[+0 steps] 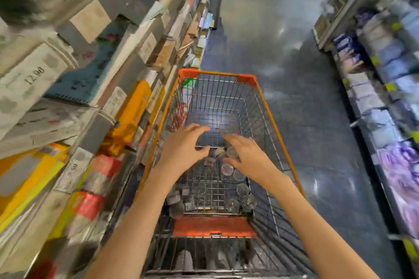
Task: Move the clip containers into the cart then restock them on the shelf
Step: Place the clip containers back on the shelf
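Clip containers (226, 169) are lying scattered on the wire floor of the cart (265, 106), mostly at its near end. Both hands are hovering over them, left hand (184, 149) and right hand (246, 154), fingers released, gripping nothing. Shelves (95, 88) are crowding the cart's left rim; the aisle floor (306, 120) is lying open to the right.

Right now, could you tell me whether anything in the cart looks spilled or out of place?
Nothing looks spilled. The clip containers lie loosely scattered on the wire floor of the cart, some on their sides rather than stacked. Both the left hand and right hand hover above them, holding nothing.
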`<action>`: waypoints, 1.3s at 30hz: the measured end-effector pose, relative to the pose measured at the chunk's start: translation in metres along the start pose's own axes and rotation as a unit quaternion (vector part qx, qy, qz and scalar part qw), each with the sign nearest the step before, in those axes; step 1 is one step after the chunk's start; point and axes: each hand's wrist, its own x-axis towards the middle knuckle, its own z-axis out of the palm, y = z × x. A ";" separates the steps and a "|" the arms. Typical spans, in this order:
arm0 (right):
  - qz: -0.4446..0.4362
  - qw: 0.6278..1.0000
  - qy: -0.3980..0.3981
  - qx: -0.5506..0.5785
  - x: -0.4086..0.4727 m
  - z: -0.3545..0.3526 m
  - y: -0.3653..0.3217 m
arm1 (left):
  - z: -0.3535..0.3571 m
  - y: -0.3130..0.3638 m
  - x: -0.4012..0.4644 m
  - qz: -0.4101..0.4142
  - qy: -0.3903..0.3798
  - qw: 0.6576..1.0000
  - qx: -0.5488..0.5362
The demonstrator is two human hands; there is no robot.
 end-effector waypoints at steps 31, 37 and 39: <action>0.160 0.980 -0.072 0.093 0.138 0.308 0.212 | 0.259 -0.079 0.068 -0.157 -0.154 0.963 -0.158; 0.153 0.982 -0.105 0.036 0.142 0.321 0.210 | 0.275 -0.085 0.051 -0.182 -0.189 0.953 -0.151; 0.150 0.983 -0.096 0.037 0.144 0.321 0.210 | 0.277 -0.085 0.046 -0.189 -0.201 0.949 -0.154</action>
